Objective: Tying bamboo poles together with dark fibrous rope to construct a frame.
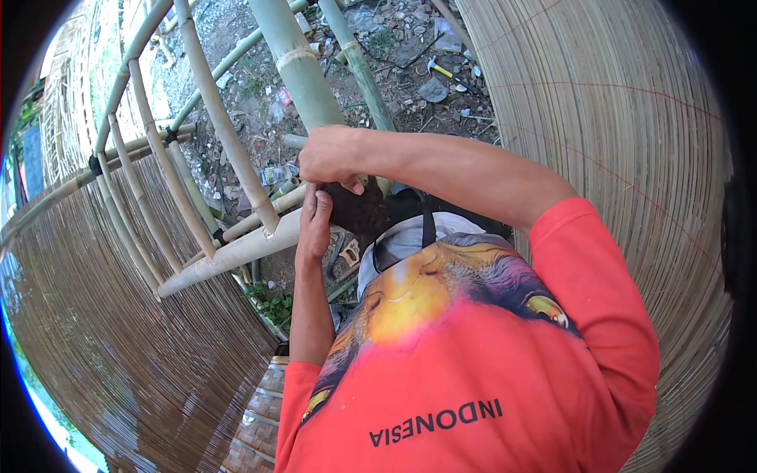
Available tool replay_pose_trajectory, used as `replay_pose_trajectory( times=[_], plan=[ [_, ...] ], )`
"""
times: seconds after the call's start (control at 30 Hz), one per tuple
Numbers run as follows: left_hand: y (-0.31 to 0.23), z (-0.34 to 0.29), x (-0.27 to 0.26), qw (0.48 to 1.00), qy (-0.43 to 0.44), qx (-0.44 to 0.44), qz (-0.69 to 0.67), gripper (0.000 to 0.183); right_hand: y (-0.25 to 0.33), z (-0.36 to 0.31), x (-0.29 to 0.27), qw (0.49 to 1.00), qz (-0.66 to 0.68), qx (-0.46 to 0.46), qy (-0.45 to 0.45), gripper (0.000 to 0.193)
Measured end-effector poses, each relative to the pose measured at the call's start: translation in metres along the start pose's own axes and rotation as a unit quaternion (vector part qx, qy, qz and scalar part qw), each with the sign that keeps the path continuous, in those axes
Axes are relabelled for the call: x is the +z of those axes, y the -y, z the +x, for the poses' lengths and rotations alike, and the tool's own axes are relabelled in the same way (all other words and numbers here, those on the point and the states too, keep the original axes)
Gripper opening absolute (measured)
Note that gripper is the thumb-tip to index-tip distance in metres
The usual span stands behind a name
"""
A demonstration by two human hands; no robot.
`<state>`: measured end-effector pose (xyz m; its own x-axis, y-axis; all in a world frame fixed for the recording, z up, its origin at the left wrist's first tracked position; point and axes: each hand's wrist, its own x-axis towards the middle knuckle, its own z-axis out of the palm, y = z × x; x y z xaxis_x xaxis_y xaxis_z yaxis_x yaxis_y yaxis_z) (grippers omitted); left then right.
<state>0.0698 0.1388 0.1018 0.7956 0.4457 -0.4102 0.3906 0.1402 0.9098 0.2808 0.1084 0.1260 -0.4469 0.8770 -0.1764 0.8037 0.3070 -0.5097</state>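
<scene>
Where a thick pale-green bamboo pole point(303, 79) meets a lighter crosswise bamboo pole point(236, 254), both my hands are close together. My right hand point(331, 155) reaches across from the right, its fingers curled into a fist in front of the thick pole's lower end. Just below it, my left hand point(315, 225) points upward with its thumb bent in, fingers partly hidden behind the right hand. A dark brown, fibrous-looking mass point(359, 209) hangs beside both hands, against my lap. What the fingers pinch is too covered to make out.
A bamboo frame with slanted rungs point(209, 94) rises at the left. Slatted bamboo screens stand at the right point(607, 102) and lower left point(142, 355). On the littered ground lie a hammer with a yellow handle point(443, 71) and a saw with a wooden handle point(349, 254).
</scene>
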Motion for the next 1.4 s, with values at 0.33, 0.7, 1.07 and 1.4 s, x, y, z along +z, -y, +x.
replay_pose_trajectory(
  times=[0.33, 0.7, 1.07, 1.4],
  plan=[
    [0.001, -0.005, 0.018, 0.994, -0.083, -0.059, 0.049, 0.063, 0.024, 0.039, 0.0, 0.99, -0.111, -0.008, 0.088, 0.043],
    [-0.001, -0.003, 0.041, 0.962, -0.201, 0.007, 0.182, 0.075, 0.021, 0.051, -0.012, 0.989, -0.06, 0.003, 0.132, 0.041],
    [-0.006, 0.003, 0.044, 0.915, -0.287, -0.092, 0.266, 0.068, 0.011, 0.096, -0.003, 0.961, -0.002, 0.081, 0.266, 0.031],
    [0.0, 0.009, 0.04, 0.948, -0.316, -0.014, 0.035, 0.049, 0.003, 0.07, -0.019, 0.932, 0.195, 0.2, 0.233, 0.03]
  ],
)
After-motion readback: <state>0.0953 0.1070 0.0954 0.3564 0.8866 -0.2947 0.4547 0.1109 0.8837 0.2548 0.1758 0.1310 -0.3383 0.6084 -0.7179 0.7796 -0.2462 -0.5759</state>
